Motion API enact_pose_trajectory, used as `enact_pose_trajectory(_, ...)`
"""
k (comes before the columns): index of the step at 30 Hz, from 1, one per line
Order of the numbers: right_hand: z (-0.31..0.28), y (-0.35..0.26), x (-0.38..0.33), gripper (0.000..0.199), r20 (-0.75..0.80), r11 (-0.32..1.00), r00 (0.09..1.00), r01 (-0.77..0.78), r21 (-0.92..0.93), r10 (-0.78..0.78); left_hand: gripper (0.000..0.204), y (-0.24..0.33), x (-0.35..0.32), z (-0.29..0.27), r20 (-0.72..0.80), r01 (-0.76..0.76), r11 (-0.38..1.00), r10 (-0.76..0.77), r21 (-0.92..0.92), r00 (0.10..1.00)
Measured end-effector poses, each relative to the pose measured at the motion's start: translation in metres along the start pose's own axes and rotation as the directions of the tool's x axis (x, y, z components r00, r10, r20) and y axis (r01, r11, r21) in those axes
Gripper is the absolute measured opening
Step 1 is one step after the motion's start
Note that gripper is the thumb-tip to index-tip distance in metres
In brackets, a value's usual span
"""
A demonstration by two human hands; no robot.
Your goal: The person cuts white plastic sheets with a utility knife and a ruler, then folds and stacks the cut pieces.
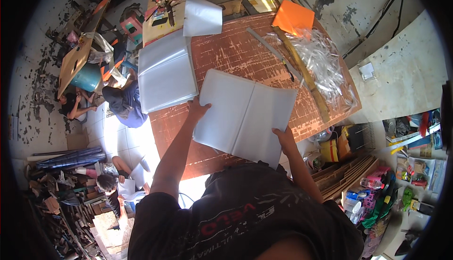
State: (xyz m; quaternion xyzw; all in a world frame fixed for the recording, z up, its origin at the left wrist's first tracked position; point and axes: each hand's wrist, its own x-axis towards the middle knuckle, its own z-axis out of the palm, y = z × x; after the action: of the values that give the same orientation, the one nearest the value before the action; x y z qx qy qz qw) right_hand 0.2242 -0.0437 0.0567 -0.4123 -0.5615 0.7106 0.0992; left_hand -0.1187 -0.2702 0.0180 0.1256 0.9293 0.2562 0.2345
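Note:
A stack of translucent whitish plastic sheets (222, 104), with a crease down its middle, lies tilted over the front part of the worktable. My left hand (198, 108) grips its left edge, thumb on top and fingers partly hidden. At the near right edge my right hand (284, 140) holds the same stack in a similar way. Close beyond my left hand rests a second pile of such sheets (167, 78). Further back, a smaller pale sheet (203, 18) overlaps that pile's far corner.
On the brown, scored worktable (222, 52) lie a metal ruler (269, 47), a cutter knife (287, 70), a wooden batten (302, 69), clear plastic scraps (325, 69) and an orange sheet (293, 17). Several people (123, 102) sit on the left. Stacked boards (349, 175) stand at my right.

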Motion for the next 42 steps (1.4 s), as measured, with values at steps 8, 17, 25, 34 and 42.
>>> enact_pose_trajectory(8, 0.0, -0.001, -0.002, 0.054, 0.004, 1.0, 1.0, -0.007, 0.017, 0.007, 0.079, -0.002, 0.011, -0.003, -0.146, 0.038, 0.999, -0.037, 0.002, 0.989)
enact_pose_trajectory(17, -0.005, 0.005, 0.003, 0.055, 0.01, 0.999, 1.0, 0.002, 0.032, -0.002, 0.082, 0.002, 0.01, -0.005, 0.013, 0.021, 0.999, -0.022, 0.042, 1.0)
enact_pose_trajectory(25, 0.0, -0.002, -0.003, 0.057, 0.01, 1.0, 1.0, 0.015, 0.017, -0.015, 0.074, 0.007, -0.015, -0.001, -0.08, -0.192, 0.978, 0.198, 0.079, 0.977)
enact_pose_trajectory(34, -0.003, 0.01, 0.007, 0.059, 0.002, 1.0, 1.0, 0.006, 0.014, -0.006, 0.072, 0.026, -0.029, -0.014, -0.042, -0.145, 0.984, 0.15, 0.1, 0.988)
enact_pose_trajectory(42, -0.002, 0.007, 0.006, 0.058, -0.031, 1.0, 1.0, -0.002, 0.025, 0.003, 0.074, 0.027, -0.02, -0.03, 0.027, -0.177, 0.978, 0.175, 0.112, 0.984)
